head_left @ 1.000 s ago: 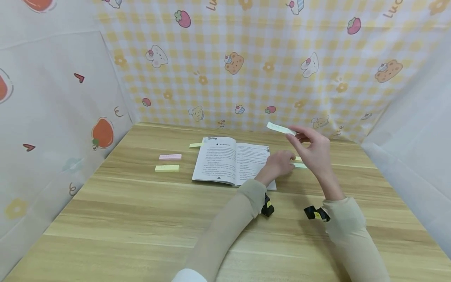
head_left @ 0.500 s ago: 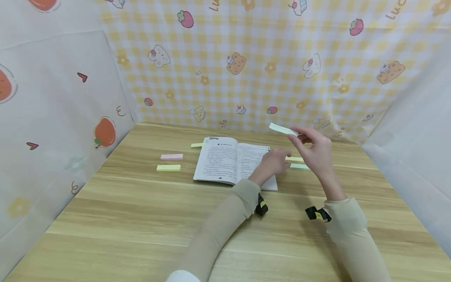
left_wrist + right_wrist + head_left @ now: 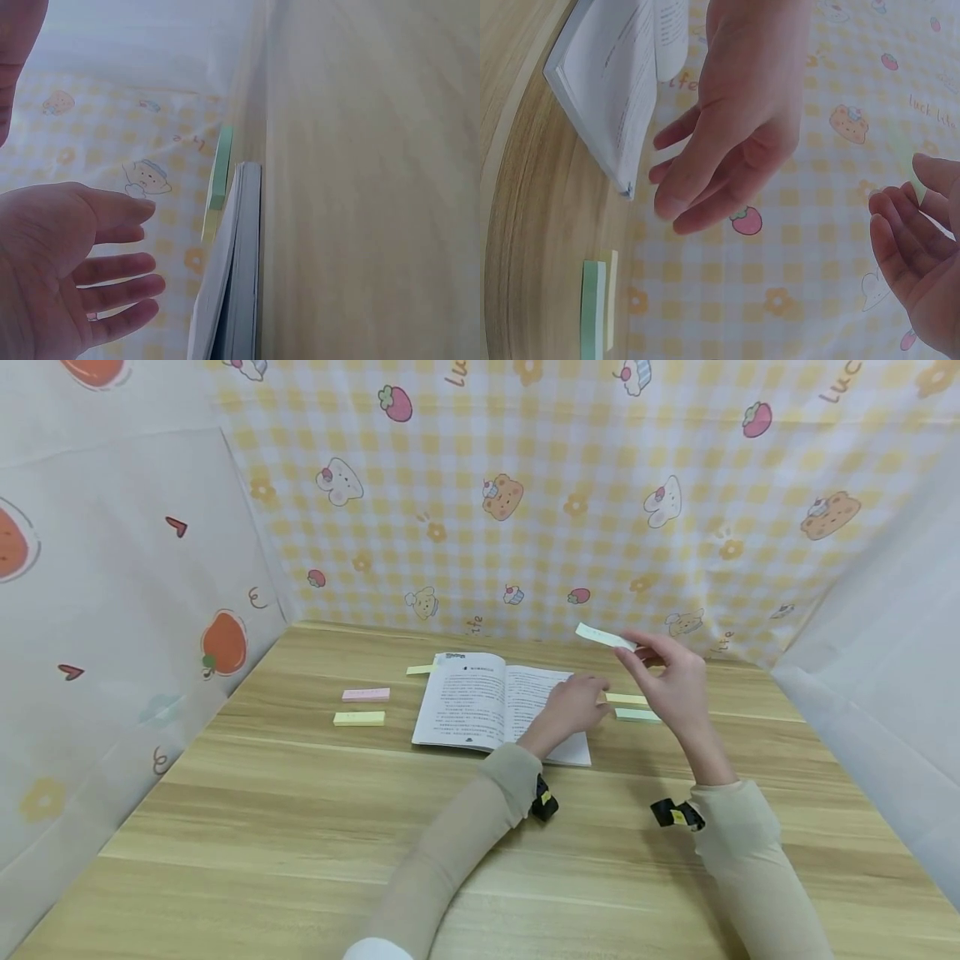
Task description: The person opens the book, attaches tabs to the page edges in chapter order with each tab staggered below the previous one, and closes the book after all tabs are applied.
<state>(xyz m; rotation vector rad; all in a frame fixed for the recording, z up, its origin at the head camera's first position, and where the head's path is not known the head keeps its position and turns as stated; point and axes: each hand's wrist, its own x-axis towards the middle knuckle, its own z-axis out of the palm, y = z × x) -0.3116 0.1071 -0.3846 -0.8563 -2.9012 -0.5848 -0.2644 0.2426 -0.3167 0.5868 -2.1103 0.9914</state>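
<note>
Pale paper strip [image 3: 602, 636]: we've got it pinched at one end in the fingers of the right hand [image 3: 670, 685], raised well above the table [image 3: 300, 827], its free end pointing towards the back edge.
Right hand: up in the air over the right part of the table near the back edge, thumb and forefinger closed narrow on the strip; in the right wrist view [image 3: 919, 255] we see only loosely curved fingertips, the strip out of sight.
Left hand [image 3: 573, 706]: over the right-hand page of the open book [image 3: 495, 706], fingers straight and relaxed, slightly spread, holding nothing; from the left wrist view [image 3: 67, 262] we see the fingers apart from the pages, and from the head view we cannot tell whether they touch.
Open book: lying flat towards the back edge, about midway along it, pages up.
Green and yellow sticky pads [image 3: 633, 707]: on the table just beside the book's right side, below the raised right hand; the right wrist view [image 3: 598, 304] shows them side by side.
Pink pad [image 3: 366, 694] and yellow pad [image 3: 358, 718]: lying together towards the left edge, well apart from both hands.
Yellow tab [image 3: 420, 669]: at the book's far left corner.
</note>
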